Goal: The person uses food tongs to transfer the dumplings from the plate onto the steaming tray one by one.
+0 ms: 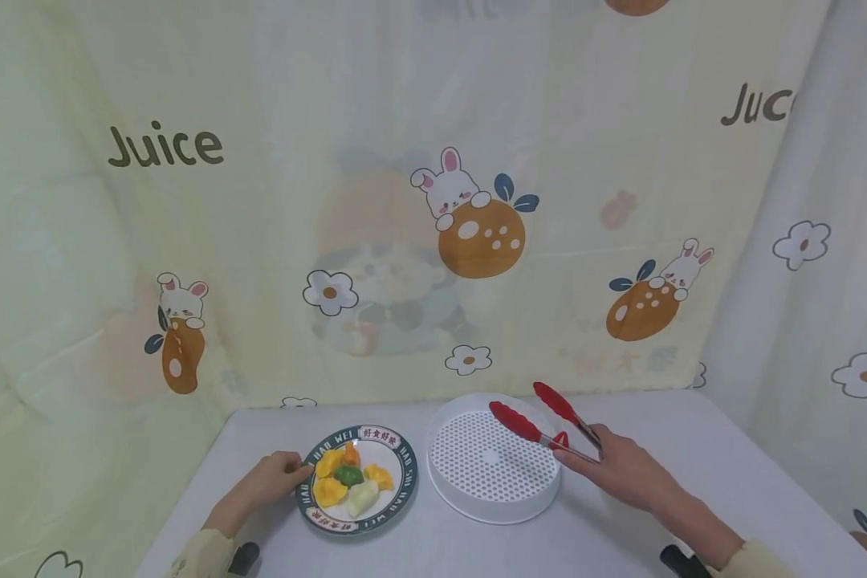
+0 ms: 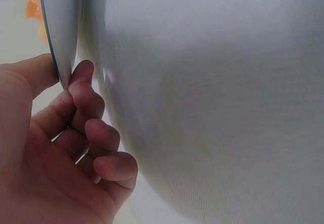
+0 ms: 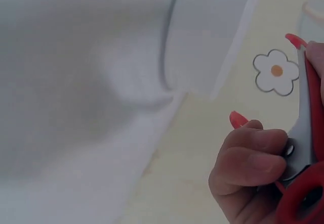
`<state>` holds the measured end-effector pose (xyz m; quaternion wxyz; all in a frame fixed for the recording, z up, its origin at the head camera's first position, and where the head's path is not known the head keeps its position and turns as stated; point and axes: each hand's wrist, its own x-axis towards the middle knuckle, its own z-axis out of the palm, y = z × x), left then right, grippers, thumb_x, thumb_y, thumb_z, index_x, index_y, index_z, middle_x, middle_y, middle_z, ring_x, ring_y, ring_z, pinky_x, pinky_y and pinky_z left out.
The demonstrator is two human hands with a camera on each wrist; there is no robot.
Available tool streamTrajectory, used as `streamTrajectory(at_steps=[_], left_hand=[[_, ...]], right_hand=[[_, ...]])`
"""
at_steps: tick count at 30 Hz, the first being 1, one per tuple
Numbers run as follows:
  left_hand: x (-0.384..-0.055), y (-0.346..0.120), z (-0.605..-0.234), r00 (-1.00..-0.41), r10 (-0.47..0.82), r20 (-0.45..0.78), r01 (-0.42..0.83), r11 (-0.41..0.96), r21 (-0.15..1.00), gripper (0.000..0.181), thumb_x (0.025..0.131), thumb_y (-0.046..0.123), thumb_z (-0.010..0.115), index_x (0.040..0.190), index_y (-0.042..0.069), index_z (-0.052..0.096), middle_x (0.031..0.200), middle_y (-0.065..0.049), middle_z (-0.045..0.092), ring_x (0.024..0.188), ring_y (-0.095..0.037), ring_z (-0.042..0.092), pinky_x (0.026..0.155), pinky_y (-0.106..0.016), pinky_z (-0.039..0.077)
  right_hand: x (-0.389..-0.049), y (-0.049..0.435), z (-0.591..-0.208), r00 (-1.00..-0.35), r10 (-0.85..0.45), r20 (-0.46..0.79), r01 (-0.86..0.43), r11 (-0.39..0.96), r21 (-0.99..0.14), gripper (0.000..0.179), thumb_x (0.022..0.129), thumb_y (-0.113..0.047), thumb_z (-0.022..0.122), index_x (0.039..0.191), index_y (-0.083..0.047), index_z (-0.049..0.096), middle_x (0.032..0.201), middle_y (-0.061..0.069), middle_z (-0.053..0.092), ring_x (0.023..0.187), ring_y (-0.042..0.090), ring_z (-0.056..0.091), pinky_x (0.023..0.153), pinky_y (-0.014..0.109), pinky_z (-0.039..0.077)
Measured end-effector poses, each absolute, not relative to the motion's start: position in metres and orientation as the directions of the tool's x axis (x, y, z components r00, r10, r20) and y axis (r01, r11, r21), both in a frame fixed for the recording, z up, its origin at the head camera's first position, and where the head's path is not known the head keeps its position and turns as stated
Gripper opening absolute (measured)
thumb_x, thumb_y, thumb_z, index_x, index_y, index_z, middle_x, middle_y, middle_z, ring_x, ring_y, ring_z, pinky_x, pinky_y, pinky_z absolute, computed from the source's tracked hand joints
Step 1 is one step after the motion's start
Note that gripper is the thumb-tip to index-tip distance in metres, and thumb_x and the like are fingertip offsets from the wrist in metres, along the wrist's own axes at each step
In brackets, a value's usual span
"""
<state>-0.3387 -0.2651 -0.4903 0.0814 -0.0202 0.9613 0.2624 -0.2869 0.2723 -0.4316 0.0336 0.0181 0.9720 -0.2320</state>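
Note:
My left hand (image 1: pixel 278 475) pinches the left rim of a round plate (image 1: pixel 405 466) with a dark green patterned border. In the left wrist view, the thumb and index finger (image 2: pixel 81 72) meet at the plate's edge. Several dumpling-like pieces lie on the plate: yellow ones (image 1: pixel 329 491), an orange one (image 1: pixel 351 454), a green one (image 1: pixel 348 475) and a pale one (image 1: pixel 363 498). My right hand (image 1: pixel 628 470) grips metal tongs with red tips (image 1: pixel 516 421). The tongs' tips are spread apart, with nothing between them, above the right part of a white perforated steamer tray (image 1: pixel 491 514).
The plate and the steamer tray stand side by side on a white-covered table (image 1: pixel 585 546). Behind the table hangs a pale curtain (image 1: pixel 282 201) with rabbit, fruit and flower prints. Another curtain (image 1: pixel 802 321) hangs along the right side.

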Motion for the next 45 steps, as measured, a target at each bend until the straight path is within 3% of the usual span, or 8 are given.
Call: streamTrajectory(at_steps=[5,12,21,32,39,45], left_hand=[[-0.338,-0.266,-0.493,-0.985,-0.004,-0.170,-0.092,0.855,0.511,0.027,0.098,0.031,0.062,0.080,0.012,0.058,0.073,-0.003,0.056,0.070,-0.016,0.050,0.063,-0.029,0.039],[-0.339,-0.268,-0.497,-0.985,-0.011,-0.174,-0.102,0.845,0.525,0.028,0.098,0.032,0.062,0.079,0.012,0.057,0.072,-0.002,0.055,0.070,-0.016,0.050,0.062,-0.029,0.039],[-0.340,-0.267,-0.495,-0.986,-0.002,-0.167,-0.094,0.834,0.544,0.028,0.099,0.032,0.061,0.080,0.012,0.057,0.073,-0.003,0.055,0.072,-0.016,0.050,0.063,-0.029,0.039],[-0.343,-0.269,-0.497,-0.989,-0.005,-0.148,-0.085,0.837,0.540,0.026,0.098,0.030,0.062,0.080,0.012,0.058,0.074,-0.002,0.055,0.072,-0.016,0.050,0.064,-0.030,0.038],[-0.341,-0.267,-0.495,-0.988,-0.012,-0.155,-0.095,0.834,0.544,0.026,0.098,0.031,0.063,0.080,0.012,0.059,0.074,-0.002,0.055,0.072,-0.016,0.050,0.064,-0.029,0.038],[-0.340,-0.266,-0.495,-0.989,-0.018,-0.145,-0.094,0.836,0.540,0.026,0.098,0.030,0.062,0.081,0.011,0.059,0.075,-0.003,0.056,0.073,-0.017,0.050,0.065,-0.030,0.040]], right_hand=[[-0.290,0.252,-0.430,-0.999,-0.015,-0.051,0.008,0.908,-0.419,0.109,0.076,-0.080,0.063,0.142,0.004,0.044,0.117,0.021,0.065,0.087,0.022,0.060,0.070,0.041,0.057],[-0.293,0.222,-0.428,-0.996,-0.089,-0.018,-0.074,0.911,-0.406,0.111,0.070,-0.080,0.068,0.143,0.000,0.045,0.131,0.018,0.062,0.108,0.030,0.063,0.081,0.049,0.058],[-0.292,0.174,-0.421,-0.983,-0.184,-0.004,-0.169,0.908,-0.382,0.105,0.068,-0.076,0.073,0.144,-0.009,0.048,0.135,0.010,0.061,0.116,0.027,0.060,0.088,0.053,0.056],[-0.279,0.118,-0.423,-0.954,-0.300,0.014,-0.288,0.901,-0.325,0.085,0.074,-0.069,0.074,0.136,-0.013,0.058,0.124,0.006,0.068,0.105,0.021,0.062,0.088,0.050,0.054],[-0.271,0.100,-0.425,-0.921,-0.390,-0.013,-0.365,0.873,-0.324,0.074,0.076,-0.067,0.074,0.130,-0.016,0.063,0.105,0.000,0.070,0.081,0.012,0.054,0.068,0.034,0.050],[-0.266,0.091,-0.432,-0.904,-0.425,-0.043,-0.390,0.862,-0.322,0.072,0.077,-0.067,0.074,0.130,-0.020,0.063,0.101,-0.003,0.069,0.079,0.010,0.052,0.066,0.031,0.048]])
